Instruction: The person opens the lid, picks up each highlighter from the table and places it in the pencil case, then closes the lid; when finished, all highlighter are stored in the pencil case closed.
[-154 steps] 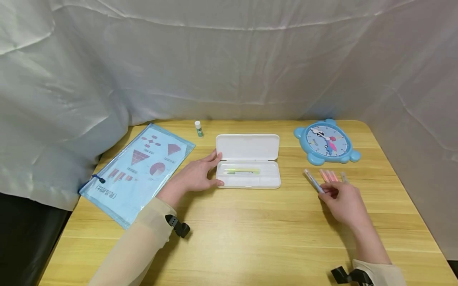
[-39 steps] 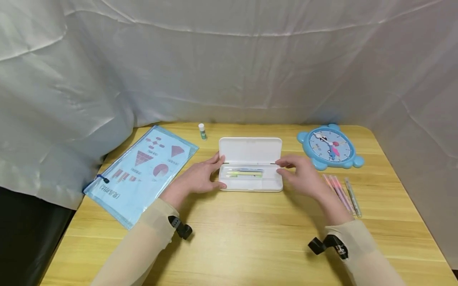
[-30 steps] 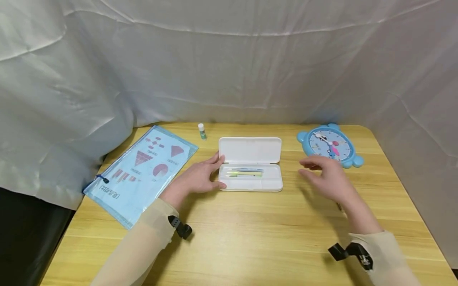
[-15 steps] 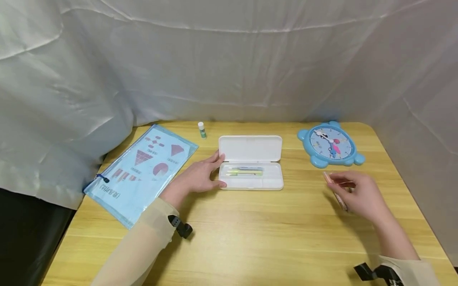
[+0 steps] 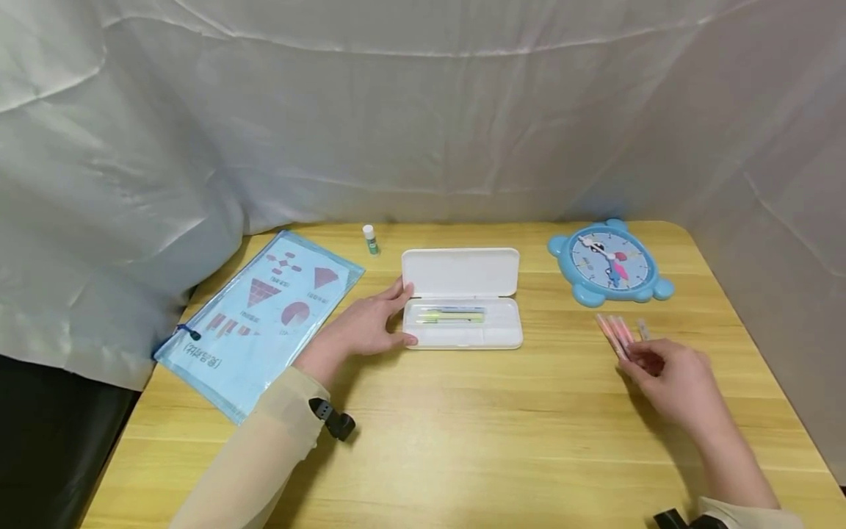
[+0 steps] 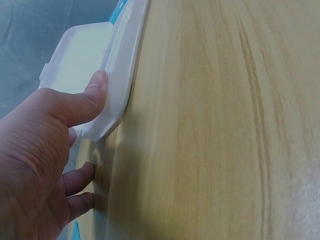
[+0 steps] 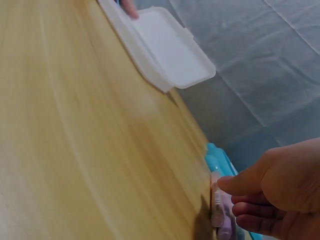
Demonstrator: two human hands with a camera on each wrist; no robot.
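Note:
A white pencil case [image 5: 460,273] lies with its lid raised in the middle of the table, several pens [image 5: 454,317] in its back compartment. My left hand [image 5: 360,328] holds its left end; the thumb [image 6: 92,100] presses the near corner in the left wrist view. At the right, thumb and fingers of my right hand [image 5: 674,378] pinch the leftmost pink pen [image 5: 609,339]. Other pink pens [image 5: 620,328] lie close beside it, with a grey pen [image 5: 642,328] to their right. The hand covers their near ends.
On the left lies a blue zip folder [image 5: 264,308] with printed diagrams. A glue stick [image 5: 371,241] stands near the back edge. Behind the pens sits a blue toy clock [image 5: 609,263]. Grey cloth [image 5: 423,132] hangs behind the wooden table [image 5: 463,441].
A blue pen went into the case. My right hand left the case, moved right and down to the pink pens, and closed on one. My left hand stayed at the case.

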